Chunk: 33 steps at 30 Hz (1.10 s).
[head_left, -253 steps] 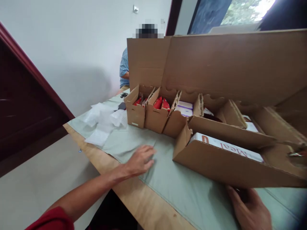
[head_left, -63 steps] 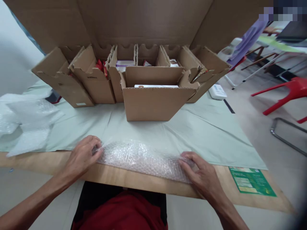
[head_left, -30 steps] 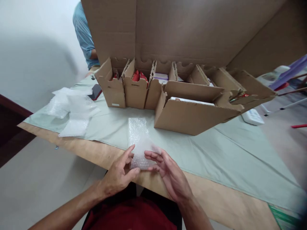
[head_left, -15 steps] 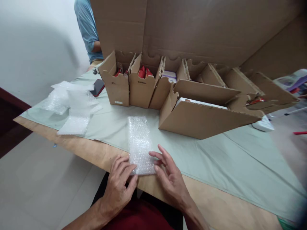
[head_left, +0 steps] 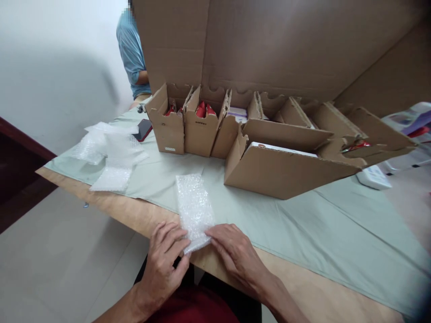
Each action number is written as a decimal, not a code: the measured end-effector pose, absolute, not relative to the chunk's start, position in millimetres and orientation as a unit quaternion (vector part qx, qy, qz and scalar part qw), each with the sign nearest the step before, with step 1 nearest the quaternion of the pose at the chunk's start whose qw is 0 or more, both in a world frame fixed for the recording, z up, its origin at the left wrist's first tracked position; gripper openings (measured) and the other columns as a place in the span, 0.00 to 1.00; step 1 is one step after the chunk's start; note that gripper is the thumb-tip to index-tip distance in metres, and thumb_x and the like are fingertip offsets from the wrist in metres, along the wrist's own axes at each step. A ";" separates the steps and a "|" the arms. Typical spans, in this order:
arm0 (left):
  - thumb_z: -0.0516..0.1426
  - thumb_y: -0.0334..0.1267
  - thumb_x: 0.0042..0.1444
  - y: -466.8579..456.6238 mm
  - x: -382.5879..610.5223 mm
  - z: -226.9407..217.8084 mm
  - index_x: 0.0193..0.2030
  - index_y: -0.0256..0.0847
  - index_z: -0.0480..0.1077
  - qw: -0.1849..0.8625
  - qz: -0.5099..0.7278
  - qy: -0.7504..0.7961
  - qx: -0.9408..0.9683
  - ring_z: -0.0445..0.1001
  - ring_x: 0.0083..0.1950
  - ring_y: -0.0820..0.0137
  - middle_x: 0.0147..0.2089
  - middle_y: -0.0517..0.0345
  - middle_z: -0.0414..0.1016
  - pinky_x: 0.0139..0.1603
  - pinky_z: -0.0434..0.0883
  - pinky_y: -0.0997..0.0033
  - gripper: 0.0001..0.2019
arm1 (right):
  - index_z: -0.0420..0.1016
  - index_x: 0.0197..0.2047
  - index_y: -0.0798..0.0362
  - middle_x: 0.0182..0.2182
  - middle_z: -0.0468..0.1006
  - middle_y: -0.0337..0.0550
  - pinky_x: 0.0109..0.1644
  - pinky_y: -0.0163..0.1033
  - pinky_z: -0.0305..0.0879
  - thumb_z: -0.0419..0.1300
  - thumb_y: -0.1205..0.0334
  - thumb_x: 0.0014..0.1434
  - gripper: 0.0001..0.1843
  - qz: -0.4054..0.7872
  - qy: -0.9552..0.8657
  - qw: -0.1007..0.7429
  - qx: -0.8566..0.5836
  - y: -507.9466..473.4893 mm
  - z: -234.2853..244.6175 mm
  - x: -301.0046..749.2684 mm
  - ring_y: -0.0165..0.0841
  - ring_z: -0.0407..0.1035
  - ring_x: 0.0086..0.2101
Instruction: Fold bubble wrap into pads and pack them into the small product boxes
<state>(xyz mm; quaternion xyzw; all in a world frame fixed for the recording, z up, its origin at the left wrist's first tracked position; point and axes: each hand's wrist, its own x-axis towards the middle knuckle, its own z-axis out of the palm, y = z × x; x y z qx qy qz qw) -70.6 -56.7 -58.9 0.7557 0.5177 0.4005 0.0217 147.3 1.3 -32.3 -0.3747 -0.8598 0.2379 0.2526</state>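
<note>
We are sitting at a wooden table [head_left: 319, 296] whose near edge is running from 9 o'clock down towards 5 o'clock. A pale green cloth [head_left: 303, 224] is covering most of it, leaving a bare wooden band along our side. At 12 o'clock a cardboard box [head_left: 279, 172] is standing open, its tall flap [head_left: 269, 45] rising behind a row of compartments; red packets [head_left: 204, 110] are showing in 2 of them towards 11 o'clock. Loose bubble wrap pieces [head_left: 107, 152] are lying at 10 o'clock, with a dark phone [head_left: 144, 129] just beyond them beside the box. A white device [head_left: 373, 176] is resting at 2 o'clock. A white wall is closing the room on the left, and a person in a blue shirt [head_left: 132, 54] is sitting behind the flap at 11 o'clock.

The bubble wrap strip [head_left: 194, 206] is lying flat at the centre, running from 12 to 6 o'clock, with its near end reaching the bare wood. Our left hand [head_left: 164, 264] and right hand [head_left: 235, 255] are meeting close together at that end, palms down, fingers curling onto its 2 near corners. Both seem to be pinching the edge, which is lifting slightly, though the thumbs are hidden underneath.
</note>
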 end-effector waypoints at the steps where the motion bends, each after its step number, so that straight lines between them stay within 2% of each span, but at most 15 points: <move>1: 0.57 0.25 0.60 -56.3 -71.3 -57.2 0.44 0.42 0.74 0.020 0.401 0.520 0.754 0.72 0.58 0.55 0.49 0.50 0.78 0.63 0.66 0.44 0.10 | 0.79 0.53 0.48 0.44 0.85 0.46 0.48 0.50 0.74 0.53 0.65 0.71 0.15 0.271 -0.841 0.249 -0.396 2.6 -30.1 146.6 0.40 0.78 0.42; 4: 0.58 0.27 0.60 -54.5 -72.1 -53.6 0.40 0.41 0.73 0.026 0.405 0.527 0.747 0.70 0.59 0.53 0.54 0.47 0.77 0.60 0.67 0.45 0.06 | 0.80 0.52 0.47 0.45 0.85 0.44 0.50 0.49 0.74 0.55 0.60 0.70 0.13 0.347 -0.782 0.255 -0.451 6.5 -30.4 143.4 0.40 0.78 0.44; 7: 0.57 0.30 0.62 -46.3 -73.3 -52.5 0.37 0.41 0.72 0.072 0.407 0.532 0.739 0.72 0.52 0.57 0.46 0.50 0.78 0.55 0.69 0.51 0.04 | 0.79 0.53 0.46 0.46 0.84 0.44 0.49 0.48 0.74 0.56 0.59 0.69 0.13 0.358 -0.756 0.274 -0.475 6.5 -36.6 142.4 0.40 0.79 0.44; 10: 0.56 0.33 0.64 -31.7 -76.5 -52.7 0.31 0.41 0.69 0.124 0.382 0.553 0.730 0.72 0.42 0.63 0.37 0.55 0.77 0.46 0.69 0.58 0.09 | 0.77 0.55 0.48 0.49 0.83 0.50 0.49 0.52 0.73 0.58 0.59 0.68 0.14 0.233 -0.789 0.312 -0.474 0.4 -40.3 144.4 0.44 0.77 0.47; 12: 0.56 0.34 0.65 -23.1 -78.3 -53.3 0.28 0.41 0.67 0.142 0.357 0.561 0.733 0.71 0.39 0.64 0.33 0.57 0.75 0.43 0.68 0.60 0.12 | 0.76 0.56 0.50 0.54 0.80 0.55 0.51 0.56 0.70 0.60 0.60 0.66 0.16 0.141 -0.832 0.310 -0.438 -3.3 -39.8 145.1 0.48 0.74 0.51; 13: 0.57 0.35 0.64 -20.6 -78.7 -53.7 0.30 0.41 0.68 0.143 0.350 0.565 0.734 0.71 0.38 0.63 0.32 0.58 0.74 0.43 0.67 0.60 0.10 | 0.76 0.56 0.50 0.55 0.79 0.55 0.53 0.57 0.69 0.61 0.61 0.65 0.17 0.115 -0.856 0.291 -0.412 -3.8 -39.0 144.7 0.50 0.72 0.54; 15: 0.58 0.34 0.64 -20.3 -78.6 -54.1 0.41 0.41 0.72 0.126 0.354 0.576 0.726 0.73 0.41 0.62 0.36 0.56 0.76 0.45 0.68 0.58 0.02 | 0.76 0.55 0.51 0.56 0.79 0.54 0.55 0.59 0.66 0.60 0.66 0.65 0.15 0.103 -0.891 0.243 -0.369 -1.3 -37.0 142.9 0.51 0.70 0.57; 17: 0.58 0.34 0.64 -25.9 -78.1 -53.6 0.54 0.40 0.71 0.096 0.375 0.571 0.724 0.74 0.48 0.59 0.45 0.51 0.78 0.51 0.69 0.55 0.12 | 0.77 0.53 0.50 0.53 0.81 0.52 0.56 0.58 0.65 0.56 0.70 0.67 0.15 0.125 -0.903 0.217 -0.349 4.1 -34.6 141.5 0.48 0.71 0.55; 18: 0.58 0.34 0.64 -30.0 -78.0 -52.9 0.57 0.40 0.69 0.085 0.383 0.555 0.733 0.74 0.51 0.57 0.50 0.48 0.78 0.54 0.69 0.54 0.16 | 0.77 0.53 0.49 0.51 0.82 0.50 0.55 0.57 0.65 0.55 0.70 0.68 0.15 0.148 -0.901 0.214 -0.347 6.7 -33.2 141.5 0.46 0.72 0.52; 20: 0.59 0.34 0.64 -37.6 -78.6 -50.8 0.57 0.42 0.70 0.085 0.387 0.510 0.763 0.73 0.55 0.57 0.52 0.48 0.77 0.59 0.67 0.51 0.15 | 0.77 0.54 0.48 0.46 0.83 0.47 0.53 0.53 0.67 0.54 0.68 0.70 0.15 0.213 -0.884 0.215 -0.356 9.8 -30.3 143.2 0.41 0.74 0.46; 22: 0.58 0.32 0.64 -40.2 -79.8 -48.8 0.53 0.43 0.72 0.108 0.388 0.483 0.778 0.74 0.51 0.59 0.47 0.52 0.79 0.58 0.67 0.53 0.11 | 0.76 0.55 0.47 0.43 0.83 0.44 0.51 0.51 0.68 0.55 0.65 0.71 0.14 0.263 -0.861 0.221 -0.374 9.3 -27.9 146.0 0.40 0.74 0.43; 25: 0.57 0.32 0.66 -30.4 -81.6 -48.1 0.52 0.42 0.72 0.147 0.386 0.509 0.756 0.75 0.44 0.63 0.41 0.55 0.80 0.49 0.71 0.59 0.09 | 0.74 0.58 0.47 0.50 0.81 0.49 0.53 0.54 0.67 0.58 0.61 0.69 0.16 0.221 -0.851 0.259 -0.401 5.5 -27.0 146.4 0.44 0.73 0.49; 28: 0.56 0.36 0.66 -13.8 -82.8 -50.2 0.51 0.41 0.74 0.140 0.366 0.558 0.732 0.76 0.44 0.60 0.40 0.53 0.80 0.48 0.71 0.56 0.09 | 0.73 0.59 0.48 0.56 0.77 0.54 0.55 0.58 0.65 0.62 0.62 0.64 0.20 0.147 -0.876 0.249 -0.385 6.6 -29.1 139.6 0.49 0.70 0.53; 31: 0.56 0.39 0.66 -10.3 -85.0 -52.9 0.51 0.41 0.75 0.129 0.384 0.587 0.701 0.77 0.47 0.57 0.44 0.50 0.80 0.50 0.72 0.52 0.11 | 0.75 0.56 0.48 0.53 0.79 0.52 0.56 0.57 0.65 0.59 0.68 0.64 0.17 0.140 -0.895 0.214 -0.365 16.6 -32.4 132.0 0.48 0.71 0.52; 33: 0.57 0.42 0.65 -20.0 -87.5 -53.4 0.54 0.41 0.73 0.165 0.417 0.612 0.651 0.77 0.50 0.57 0.49 0.48 0.79 0.51 0.74 0.52 0.14 | 0.77 0.54 0.47 0.50 0.82 0.50 0.54 0.56 0.66 0.56 0.69 0.66 0.16 0.164 -0.884 0.225 -0.375 24.1 -33.6 130.5 0.46 0.73 0.49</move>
